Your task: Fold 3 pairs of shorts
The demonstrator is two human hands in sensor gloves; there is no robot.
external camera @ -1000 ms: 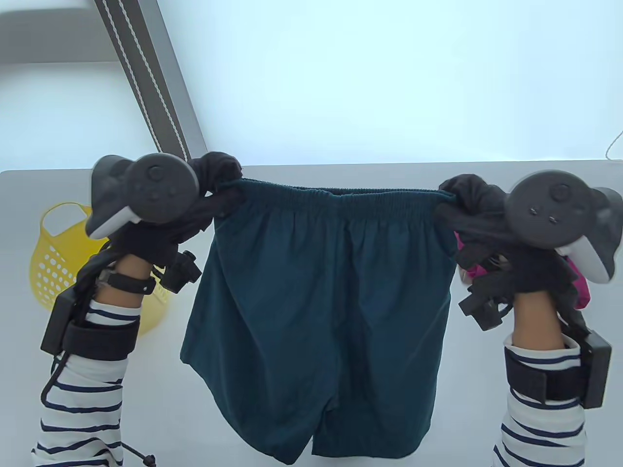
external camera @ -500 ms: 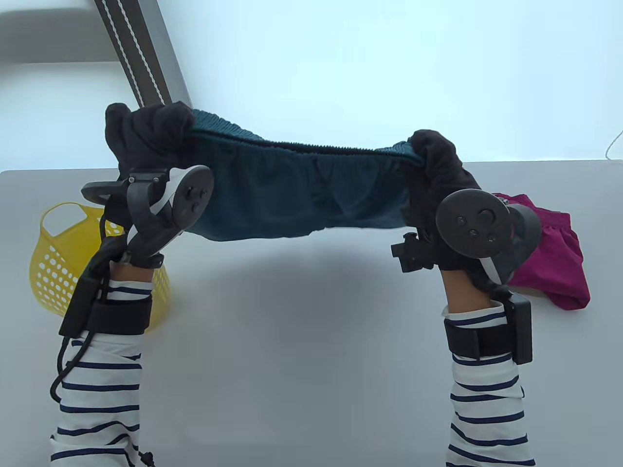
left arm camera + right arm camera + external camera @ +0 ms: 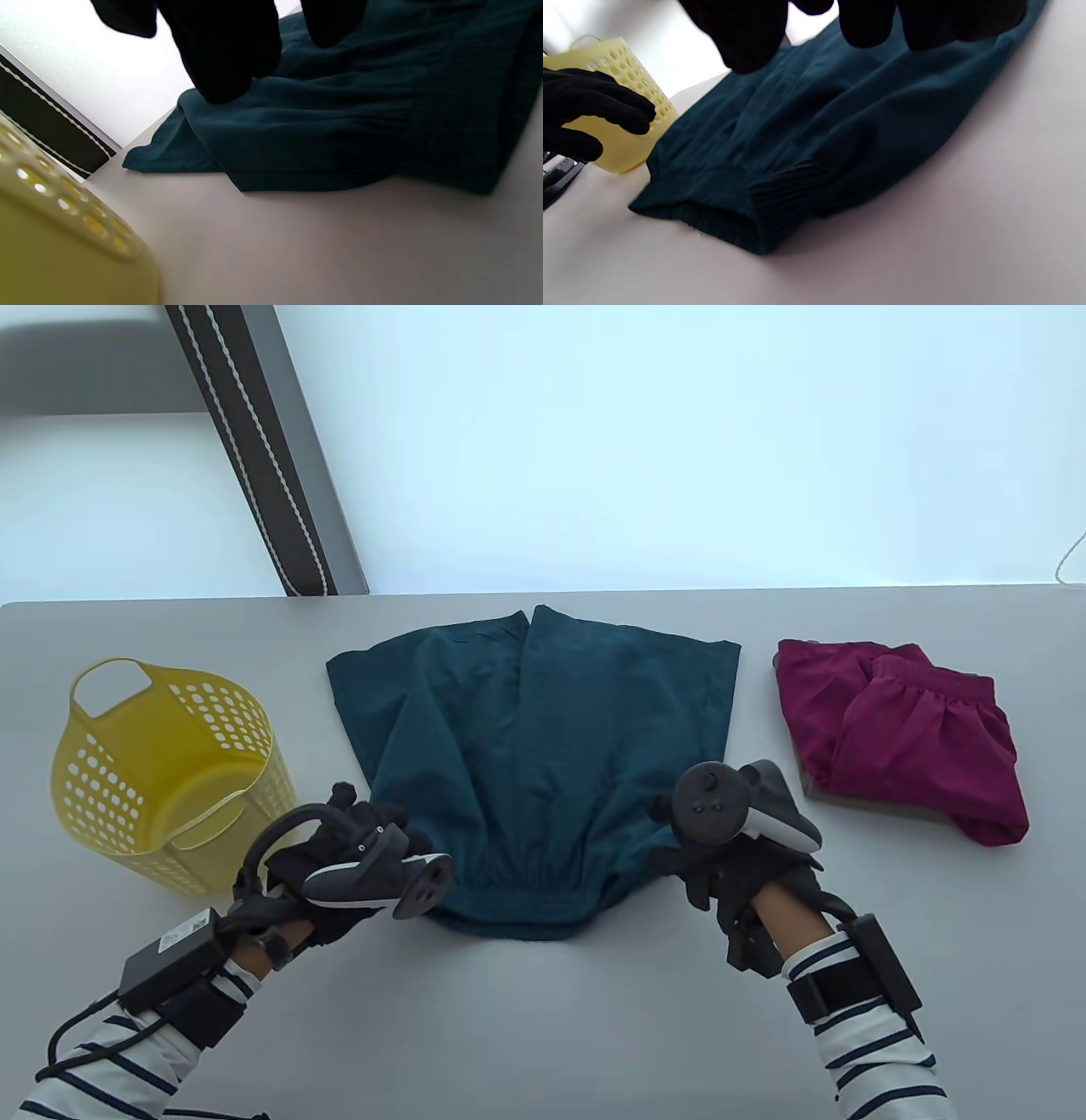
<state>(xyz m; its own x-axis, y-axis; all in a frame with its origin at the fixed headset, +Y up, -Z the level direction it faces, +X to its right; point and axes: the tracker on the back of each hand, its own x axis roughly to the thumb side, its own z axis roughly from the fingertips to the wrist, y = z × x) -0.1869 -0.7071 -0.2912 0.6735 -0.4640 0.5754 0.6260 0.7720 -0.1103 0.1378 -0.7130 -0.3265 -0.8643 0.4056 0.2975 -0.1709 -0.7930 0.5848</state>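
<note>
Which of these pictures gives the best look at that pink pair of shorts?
The table view: the pink shorts lie whole, loosely bundled, right of the teal shorts. Neither wrist view shows them; both show only the teal pair and the yellow basket.

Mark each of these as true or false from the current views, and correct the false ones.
1. The teal shorts lie spread on the table. True.
2. Their waistband faces the far edge. False: the gathered waistband is at the near edge, between the left hand and the right hand.
3. The magenta shorts sit inside the yellow basket. False: they lie on the table, right of the teal pair; the basket stands on the left.
4. Both hands are near the waistband corners, gripping nothing. True.
</note>
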